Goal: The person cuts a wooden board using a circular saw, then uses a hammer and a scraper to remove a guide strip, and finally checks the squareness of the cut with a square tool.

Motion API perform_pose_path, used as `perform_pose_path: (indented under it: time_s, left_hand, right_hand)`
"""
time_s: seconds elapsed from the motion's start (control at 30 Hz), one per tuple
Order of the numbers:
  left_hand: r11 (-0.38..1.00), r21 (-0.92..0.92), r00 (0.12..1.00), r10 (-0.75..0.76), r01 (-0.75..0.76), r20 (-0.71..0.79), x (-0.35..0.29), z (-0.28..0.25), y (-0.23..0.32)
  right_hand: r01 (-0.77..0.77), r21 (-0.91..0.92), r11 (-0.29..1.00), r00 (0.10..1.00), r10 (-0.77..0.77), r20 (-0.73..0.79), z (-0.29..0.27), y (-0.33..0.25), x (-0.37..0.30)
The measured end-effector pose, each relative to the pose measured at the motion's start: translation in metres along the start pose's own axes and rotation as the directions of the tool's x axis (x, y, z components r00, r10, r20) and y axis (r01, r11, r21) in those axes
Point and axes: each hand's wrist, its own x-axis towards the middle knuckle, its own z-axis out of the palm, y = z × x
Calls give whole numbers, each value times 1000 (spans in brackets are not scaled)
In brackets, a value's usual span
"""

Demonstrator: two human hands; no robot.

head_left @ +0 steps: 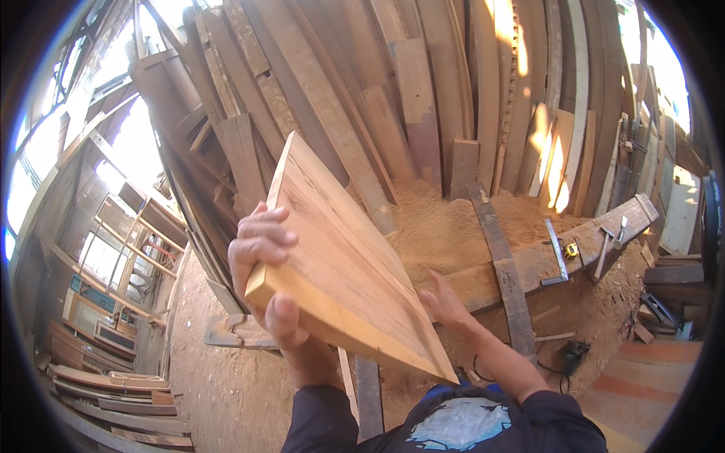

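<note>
A wide, pale wooden board [343, 249] is held up tilted in front of me, its thick edge toward me. My left hand [264, 264] is closed on its left corner, the thumb on the near edge and the fingers over the far side. Beside the board's right edge is my right hand [445, 302], its fingers apart and stretched toward that edge. Whether its fingertips touch the wood I cannot tell. Behind the board runs a long, thick beam [529, 260] strewn with sawdust, and a dark plank [504, 272] lies across it.
On the beam's right part lie a try square [557, 253], a yellow tape measure [572, 249] and a hammer [603, 253]. A dark power tool [574, 352] with a cord is on the ground. Many planks [362, 83] lean at the back. Sawdust [434, 226] is heaped below them.
</note>
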Motion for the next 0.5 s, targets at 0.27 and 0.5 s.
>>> perform_pose_path:
  time_s: [0.27, 0.5]
  left_hand:
    - [975, -7, 971, 222, -223, -87, -37, -35, 8]
    - [974, -115, 946, -217, 194, -242, -35, -90, 36]
  right_hand:
    - [-852, 252, 459, 523, 734, 432, 88, 231, -62]
    - [-650, 404, 644, 735, 668, 119, 119, 179, -60]
